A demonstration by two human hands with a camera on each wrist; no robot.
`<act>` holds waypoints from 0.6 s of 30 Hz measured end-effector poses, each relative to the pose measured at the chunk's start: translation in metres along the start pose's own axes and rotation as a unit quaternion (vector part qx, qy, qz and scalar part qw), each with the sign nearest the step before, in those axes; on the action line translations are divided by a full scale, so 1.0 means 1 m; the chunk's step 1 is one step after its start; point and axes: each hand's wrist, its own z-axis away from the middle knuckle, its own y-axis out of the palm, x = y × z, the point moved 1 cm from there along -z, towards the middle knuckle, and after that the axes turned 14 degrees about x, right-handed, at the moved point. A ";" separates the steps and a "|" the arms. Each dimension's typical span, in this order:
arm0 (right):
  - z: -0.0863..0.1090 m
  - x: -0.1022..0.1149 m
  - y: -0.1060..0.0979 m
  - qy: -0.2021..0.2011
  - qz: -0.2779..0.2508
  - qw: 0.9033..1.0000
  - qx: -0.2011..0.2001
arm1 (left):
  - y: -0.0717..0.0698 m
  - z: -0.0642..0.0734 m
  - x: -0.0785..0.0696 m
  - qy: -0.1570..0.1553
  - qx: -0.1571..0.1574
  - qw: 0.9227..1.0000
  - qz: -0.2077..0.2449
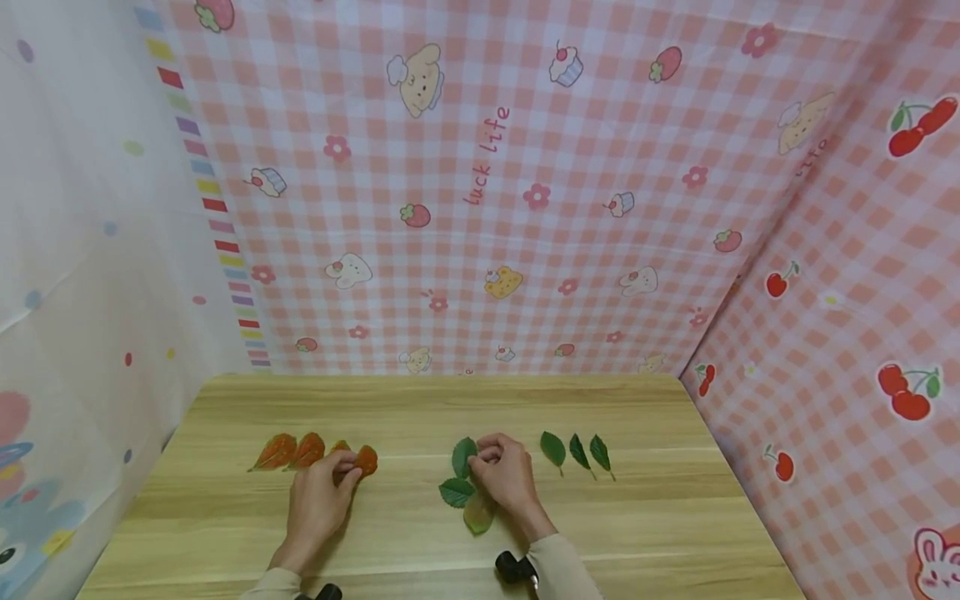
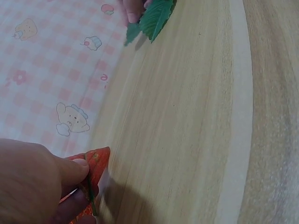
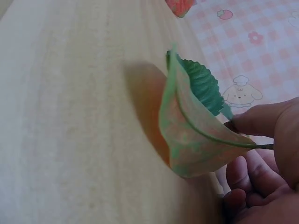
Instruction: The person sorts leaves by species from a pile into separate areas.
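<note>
My left hand point(image 1: 318, 500) pinches an orange-red leaf point(image 1: 367, 460) between thumb and fingers, close over the wooden table. In the left wrist view this red leaf point(image 2: 98, 165) shows its green stem along the fingers. My right hand point(image 1: 510, 479) holds several leaves by their stem ends. A pale green-and-orange leaf point(image 3: 201, 140) fills the middle of the right wrist view, its stem running into the hand. Behind it stands a toothed green leaf point(image 3: 203, 86). From above, two green leaves, one upper point(image 1: 464, 457) and one lower point(image 1: 455, 492), fan out left of the right fingers.
Orange leaves point(image 1: 277, 451) lie in a row on the table point(image 1: 420, 400) left of my left hand, one partly hidden by it. Beyond my right hand lie three green leaves point(image 1: 552, 448). A checked cloth point(image 1: 600, 242) hangs behind the table's back edge.
</note>
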 end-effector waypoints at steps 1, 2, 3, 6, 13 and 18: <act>0.000 0.000 0.000 0.002 -0.011 1.000 -0.003 | 0.000 0.000 0.000 -0.001 0.001 1.000 0.000; -0.001 0.000 0.000 0.004 -0.021 1.000 -0.005 | 0.000 0.000 0.001 -0.001 0.002 1.000 0.000; -0.001 0.000 -0.001 0.008 -0.034 0.999 -0.008 | 0.000 0.000 0.001 -0.002 0.003 1.000 0.001; -0.002 0.000 -0.003 0.019 -0.074 0.997 -0.018 | -0.001 0.000 0.001 -0.002 0.006 1.000 0.003; 0.000 0.002 -0.015 0.048 -0.153 0.985 -0.055 | -0.001 0.000 0.001 -0.009 0.010 1.000 0.005; 0.003 0.004 -0.030 0.059 -0.181 0.977 -0.093 | -0.001 0.000 -0.001 -0.008 0.010 1.000 0.004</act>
